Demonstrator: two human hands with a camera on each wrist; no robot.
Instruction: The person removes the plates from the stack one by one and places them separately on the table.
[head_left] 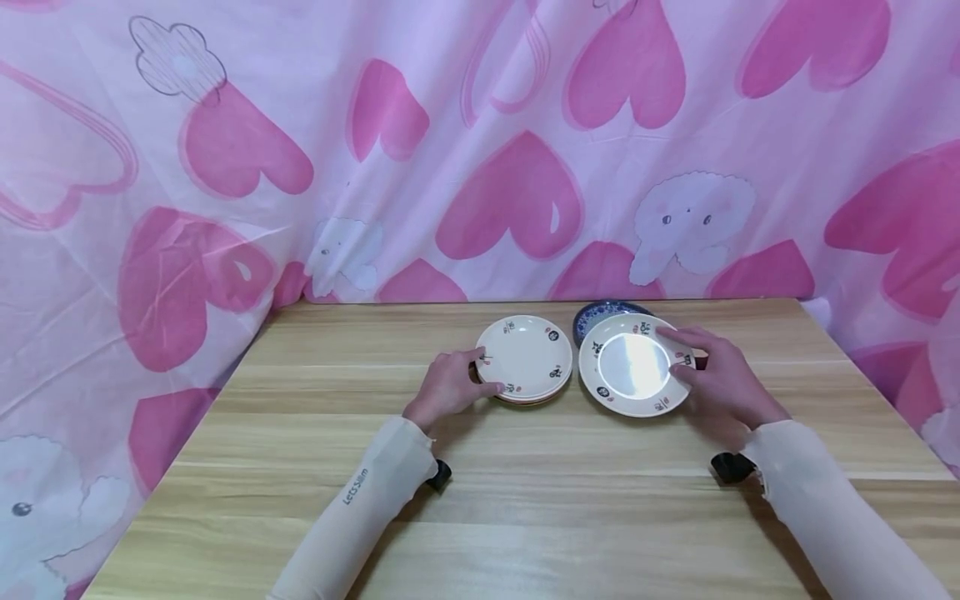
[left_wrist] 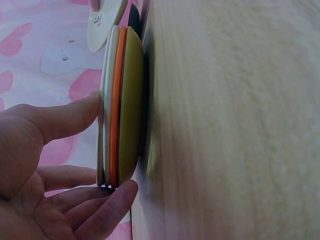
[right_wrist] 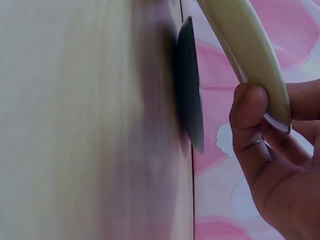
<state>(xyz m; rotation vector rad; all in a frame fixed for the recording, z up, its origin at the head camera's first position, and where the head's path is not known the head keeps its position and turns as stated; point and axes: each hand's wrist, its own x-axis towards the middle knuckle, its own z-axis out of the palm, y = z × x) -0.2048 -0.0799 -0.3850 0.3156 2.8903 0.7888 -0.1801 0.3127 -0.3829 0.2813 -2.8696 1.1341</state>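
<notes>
Heart-printed pink cloth (head_left: 405,200) behind a wood-grain tabletop (head_left: 540,517)
The cloth hangs lightly creased along the back and both sides; deep-pink hearts (head_left: 510,200) and fluffy white cartoon dogs (head_left: 693,217) cover it; a dark-outlined scribble (head_left: 178,60) sits upper left; brown streaks cross the pale tabletop.

Head cam bright w/ glare on held plate (head_left: 634,367); wrist cams dimmer, table (right_wrist: 60,125) blurry.

a wood-grained table (head_left: 570,517) carries a stack of plates (head_left: 522,358) and, beside it, a blue-patterned plate (head_left: 600,313).
</notes>
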